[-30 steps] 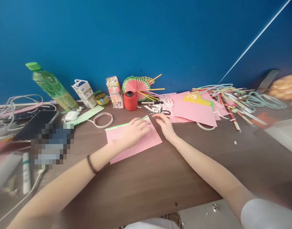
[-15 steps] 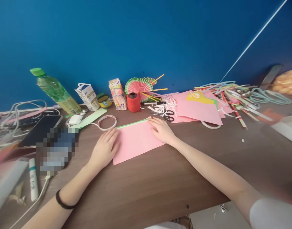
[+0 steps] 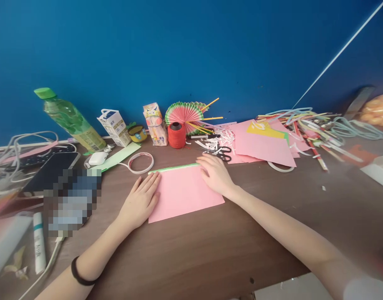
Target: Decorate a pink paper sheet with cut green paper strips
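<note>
A pink sheet (image 3: pixel 182 193) lies flat on the brown table, with a thin green and white strip (image 3: pixel 175 168) along its far edge. My left hand (image 3: pixel 143 200) rests flat on the sheet's left side, fingers stretched out toward the far left corner. On the far right corner lies my right hand (image 3: pixel 215 173), its fingers bent a little over the edge and not gripping anything visible. A roll of white tape (image 3: pixel 140 163) sits just beyond my left hand. Black-handled scissors (image 3: pixel 225 153) and white paper scraps (image 3: pixel 215 143) are beyond my right hand.
Along the blue wall stand a green bottle (image 3: pixel 74 121), two cartons, a red thread spool (image 3: pixel 177 135) and a folded paper fan (image 3: pixel 183 116). Pink sheets (image 3: pixel 263 146) and a pile of strips lie at right. Phones, cables and a marker (image 3: pixel 39 243) are at left.
The pink sheet has turned slightly and sits a little lower in view. My left hand now reaches further onto its left corner. The camera view has shifted slightly.
</note>
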`<state>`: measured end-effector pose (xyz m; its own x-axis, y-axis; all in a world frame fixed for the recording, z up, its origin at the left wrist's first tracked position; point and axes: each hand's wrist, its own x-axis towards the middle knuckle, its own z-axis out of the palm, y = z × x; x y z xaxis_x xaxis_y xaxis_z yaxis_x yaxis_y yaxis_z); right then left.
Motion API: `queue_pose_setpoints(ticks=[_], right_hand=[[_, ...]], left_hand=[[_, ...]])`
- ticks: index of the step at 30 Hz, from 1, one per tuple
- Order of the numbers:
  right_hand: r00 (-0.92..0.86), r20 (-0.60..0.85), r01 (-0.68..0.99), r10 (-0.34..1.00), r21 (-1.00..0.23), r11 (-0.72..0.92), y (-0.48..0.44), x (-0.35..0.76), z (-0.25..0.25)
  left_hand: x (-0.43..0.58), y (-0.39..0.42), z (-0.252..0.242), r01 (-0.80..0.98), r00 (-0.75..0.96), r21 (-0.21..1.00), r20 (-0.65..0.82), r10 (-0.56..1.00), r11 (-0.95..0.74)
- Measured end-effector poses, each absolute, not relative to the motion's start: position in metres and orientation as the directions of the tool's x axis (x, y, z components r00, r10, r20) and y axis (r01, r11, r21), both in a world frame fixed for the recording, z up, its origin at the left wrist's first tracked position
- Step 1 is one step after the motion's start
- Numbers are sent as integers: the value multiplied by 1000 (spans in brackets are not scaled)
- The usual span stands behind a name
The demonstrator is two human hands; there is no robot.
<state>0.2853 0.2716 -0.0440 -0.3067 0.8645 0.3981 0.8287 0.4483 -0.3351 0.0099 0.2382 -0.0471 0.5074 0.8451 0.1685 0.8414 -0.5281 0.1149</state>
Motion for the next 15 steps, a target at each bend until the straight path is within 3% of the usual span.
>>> queue_pose_setpoints(ticks=[6,11,15], right_hand=[[-667,227,645,709,-301,703,266,216,-33],[-636,145,679,758,-360,639,261,189,-38],[-574,133,744,808,-327,583,260,225,-40]], left_hand=[[9,239,-49,843,513,86,166,842,-530],[12,239,-49,854,499,75,162,852,-515],[14,239,-47,859,488,88,152,859,-504]])
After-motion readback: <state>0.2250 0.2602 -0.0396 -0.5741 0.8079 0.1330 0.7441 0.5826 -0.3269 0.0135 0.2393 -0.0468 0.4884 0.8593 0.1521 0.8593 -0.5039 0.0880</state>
